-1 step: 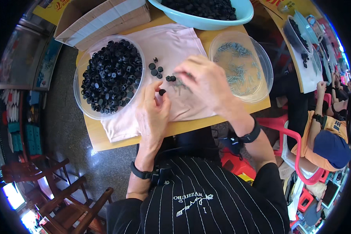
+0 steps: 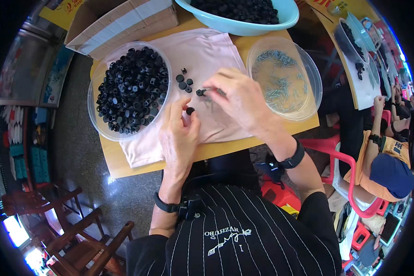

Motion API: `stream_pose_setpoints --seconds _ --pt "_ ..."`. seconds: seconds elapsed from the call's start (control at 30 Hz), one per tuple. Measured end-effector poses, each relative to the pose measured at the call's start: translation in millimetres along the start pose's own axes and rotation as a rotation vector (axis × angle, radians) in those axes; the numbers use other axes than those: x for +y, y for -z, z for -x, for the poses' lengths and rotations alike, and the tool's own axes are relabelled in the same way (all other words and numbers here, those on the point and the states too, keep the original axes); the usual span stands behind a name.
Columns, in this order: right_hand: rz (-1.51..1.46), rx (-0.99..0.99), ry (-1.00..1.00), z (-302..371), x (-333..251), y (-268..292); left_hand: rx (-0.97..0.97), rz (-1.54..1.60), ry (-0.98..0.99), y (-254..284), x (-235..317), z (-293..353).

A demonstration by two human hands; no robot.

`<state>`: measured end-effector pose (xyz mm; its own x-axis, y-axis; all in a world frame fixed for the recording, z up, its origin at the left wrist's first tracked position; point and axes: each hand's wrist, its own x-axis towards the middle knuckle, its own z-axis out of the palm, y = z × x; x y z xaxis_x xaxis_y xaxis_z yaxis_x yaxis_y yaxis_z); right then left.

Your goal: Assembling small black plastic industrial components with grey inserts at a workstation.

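My left hand (image 2: 179, 129) pinches a small round black plastic knob (image 2: 190, 111) between thumb and index finger, just above the pink cloth (image 2: 216, 50). To its right, my right hand (image 2: 241, 96) reaches in with its fingertips closed on another small black plastic knob (image 2: 199, 92) at the cloth. A few thin metal screws (image 2: 210, 104) lie partly hidden under that hand. Several loose black knobs (image 2: 182, 85) rest on the cloth beyond my left hand.
A clear round tub (image 2: 165, 99) heaped with black plastic parts stands at left, and a clear tub (image 2: 315, 87) of metal screws at right. A cardboard box (image 2: 124, 27) and a light-blue basin (image 2: 244, 31) of black parts sit behind. Another person's arm (image 2: 377, 119) shows at far right.
My right hand has shifted slightly left and its fingertips have come onto the black knob. My left hand, with its knob, has barely moved.
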<state>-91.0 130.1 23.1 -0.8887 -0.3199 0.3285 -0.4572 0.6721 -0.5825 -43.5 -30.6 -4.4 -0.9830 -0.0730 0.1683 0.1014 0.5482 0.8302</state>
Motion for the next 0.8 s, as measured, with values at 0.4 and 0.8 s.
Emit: stream_pose_setpoints --seconds 0.4,0.8 --pt "-0.192 0.020 -0.112 3.2 -8.8 -13.1 0.003 -0.065 -0.057 13.7 -2.0 11.6" --pt "0.122 0.041 -0.028 71.2 -13.1 -4.6 -0.009 -0.244 -0.387 -10.7 2.6 -9.2"
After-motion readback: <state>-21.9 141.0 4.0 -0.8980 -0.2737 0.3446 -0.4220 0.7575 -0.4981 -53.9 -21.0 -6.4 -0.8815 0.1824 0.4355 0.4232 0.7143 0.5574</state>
